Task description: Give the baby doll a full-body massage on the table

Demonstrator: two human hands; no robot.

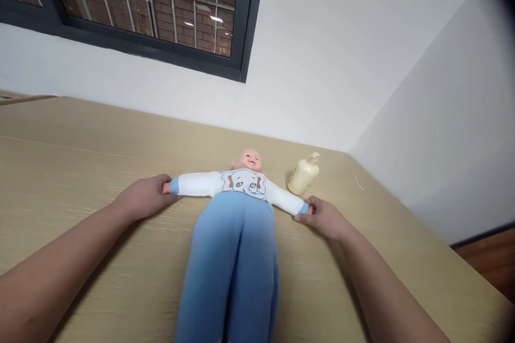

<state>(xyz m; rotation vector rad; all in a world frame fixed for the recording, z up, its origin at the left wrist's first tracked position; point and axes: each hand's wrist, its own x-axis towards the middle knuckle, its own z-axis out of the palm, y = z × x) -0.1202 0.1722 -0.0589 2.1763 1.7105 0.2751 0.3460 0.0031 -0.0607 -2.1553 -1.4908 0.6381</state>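
Observation:
A baby doll lies on its back, head away from me and arms spread wide. It wears a white top with an elephant face on the chest, blue cuffs and blue trousers. My left hand is closed around the doll's hand at the left sleeve's end. On the other side my right hand pinches the doll's other hand just past the blue cuff. Close beyond my right hand, a cream pump bottle stands by the doll's arm. The doll's feet are out of view.
The doll rests on a wide surface with a tan, slightly wrinkled cover. A white wall rises behind it, with a dark-framed barred window at upper left. A thin white strand lies at right, near the edge.

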